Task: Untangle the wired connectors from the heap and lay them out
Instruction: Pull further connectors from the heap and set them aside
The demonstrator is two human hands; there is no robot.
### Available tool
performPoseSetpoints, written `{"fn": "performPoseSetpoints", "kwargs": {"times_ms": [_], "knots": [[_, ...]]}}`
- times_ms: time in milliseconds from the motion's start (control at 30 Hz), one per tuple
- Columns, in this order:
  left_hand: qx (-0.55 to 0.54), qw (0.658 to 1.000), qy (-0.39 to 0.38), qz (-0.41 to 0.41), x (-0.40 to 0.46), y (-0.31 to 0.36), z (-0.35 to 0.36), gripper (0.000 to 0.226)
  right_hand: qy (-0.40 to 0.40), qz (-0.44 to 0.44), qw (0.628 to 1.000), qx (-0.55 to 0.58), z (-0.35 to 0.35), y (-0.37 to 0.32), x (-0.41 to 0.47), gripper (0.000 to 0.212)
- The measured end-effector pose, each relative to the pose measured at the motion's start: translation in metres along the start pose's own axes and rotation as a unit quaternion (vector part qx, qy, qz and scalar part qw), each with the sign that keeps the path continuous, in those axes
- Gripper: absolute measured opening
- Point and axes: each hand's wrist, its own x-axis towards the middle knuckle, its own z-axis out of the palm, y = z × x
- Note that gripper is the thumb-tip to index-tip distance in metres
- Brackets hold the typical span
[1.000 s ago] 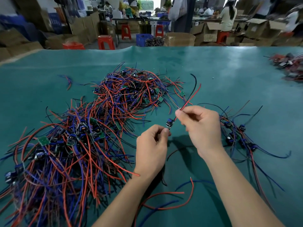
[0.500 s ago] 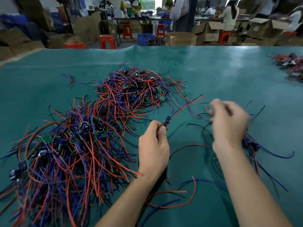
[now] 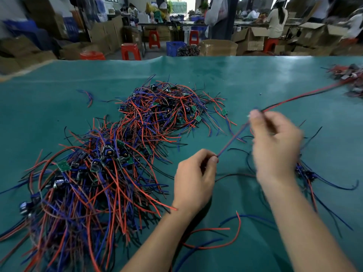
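Above a green table point(image 3: 245, 79), the person's left hand point(image 3: 193, 178) pinches one end of a red-and-blue wire point(image 3: 233, 137). The blurred right hand point(image 3: 275, 146) pinches it farther along, stretching it taut, just right of the tangled wire heap point(image 3: 110, 163).

I can't read any words, numbers or signs here. The little green boards point(image 3: 63, 166) in the wire heap point(image 3: 94, 173) are too small and fuzzy to show any print. The cardboard boxes point(image 3: 253, 39) at the back of the room look plain from where I stand. The white bag point(image 3: 216, 10) hanging by the pillar has a faint pink mark on it, but it is too blurry to make out. The blue crate point(image 3: 175, 48) and the red stools point(image 3: 130, 51) show no letters that I can read
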Motion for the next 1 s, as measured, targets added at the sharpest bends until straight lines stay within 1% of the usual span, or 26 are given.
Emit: {"fn": "performPoseSetpoints", "kwargs": {"times_ms": [33,100,133,167,200,267,300,333,367,400,433,467,500,533,567,600,633,700,733,800,833,900,1000], "knots": [[0.003,1.000,-0.001,0.001,-0.001,0.002,0.000,0.017,0.035,-0.009,0.999,0.011,-0.006,-0.008,0.007,0.024],[0.006,1.000,0.012,-0.008,0.001,0.000,-0.001,0.016,0.076,-0.037,0.996,0.034,-0.012,-0.033,0.015,0.024],[0.004,1.000,0.019,-0.016,0.002,-0.001,-0.001,0.015,0.078,-0.055,0.994,0.057,-0.010,-0.051,0.016,0.025],[0.000,1.000,0.022,-0.022,0.002,-0.002,-0.002,0.015,0.061,-0.075,0.992,0.087,-0.005,-0.069,0.016,0.025],[-0.003,0.999,0.021,-0.027,0.002,-0.001,-0.003,0.016,0.024,-0.091,0.989,0.112,0.003,-0.087,0.015,0.027],[0.008,0.999,0.019,-0.026,0.001,0.001,-0.003,0.020,-0.092,-0.113,0.982,0.117,0.028,-0.119,0.007,0.032],[0.025,0.999,0.021,-0.017,0.001,0.003,-0.005,0.026,-0.163,-0.124,0.974,0.094,0.043,-0.132,0.000,0.035],[0.052,0.998,0.022,-0.002,0.001,0.003,-0.006,0.035,-0.242,-0.141,0.959,0.049,0.060,-0.142,-0.007,0.039],[0.080,0.997,0.018,0.010,0.002,0.004,-0.007,0.041,-0.326,-0.163,0.931,-0.013,0.077,-0.147,-0.014,0.045],[0.099,0.995,0.008,0.010,0.002,0.004,-0.008,0.040,-0.402,-0.181,0.893,-0.084,0.093,-0.148,-0.020,0.050],[0.090,0.996,0.002,0.000,0.002,0.003,-0.008,0.037,-0.462,-0.189,0.853,-0.150,0.107,-0.144,-0.021,0.053],[0.063,0.998,0.009,-0.009,0.002,0.003,-0.007,0.037,-0.500,-0.187,0.820,-0.204,0.118,-0.135,-0.017,0.053],[0.042,0.999,0.021,-0.018,0.002,0.003,-0.007,0.038,-0.517,-0.182,0.798,-0.249,0.126,-0.121,-0.010,0.049],[0.030,0.999,0.026,-0.023,0.002,0.005,-0.007,0.035,-0.519,-0.174,0.785,-0.289,0.131,-0.104,0.001,0.043],[0.029,0.999,0.025,-0.021,0.001,0.005,-0.006,0.027,-0.510,-0.160,0.780,-0.325,0.133,-0.085,0.015,0.035],[0.029,0.999,0.022,-0.019,0.001,0.005,-0.006,0.019,-0.494,-0.134,0.781,-0.358,0.131,-0.064,0.030,0.026],[0.026,0.999,0.022,-0.018,0.001,0.005,-0.006,0.015,-0.473,-0.101,0.785,-0.388,0.126,-0.044,0.044,0.022],[0.015,0.999,0.022,-0.018,0.001,0.003,-0.006,0.015,-0.425,-0.035,0.788,-0.445,0.109,-0.004,0.070,0.032],[0.014,1.000,0.022,-0.017,0.001,0.002,-0.006,0.015,-0.406,-0.008,0.783,-0.471,0.099,0.013,0.079,0.037],[0.017,0.999,0.022,-0.019,0.000,0.003,-0.006,0.014,-0.394,0.044,0.778,-0.487,0.082,0.039,0.086,0.043],[0.016,0.999,0.023,-0.021,0.001,0.003,-0.006,0.013,-0.387,0.074,0.789,-0.471,0.077,0.049,0.087,0.046],[0.017,0.999,0.025,-0.023,0.001,0.002,-0.007,0.013,-0.349,0.112,0.826,-0.428,0.071,0.063,0.086,0.046],[0.011,0.999,0.021,-0.029,0.001,0.004,-0.006,0.013,-0.283,0.123,0.868,-0.388,0.070,0.071,0.089,0.035]]}}
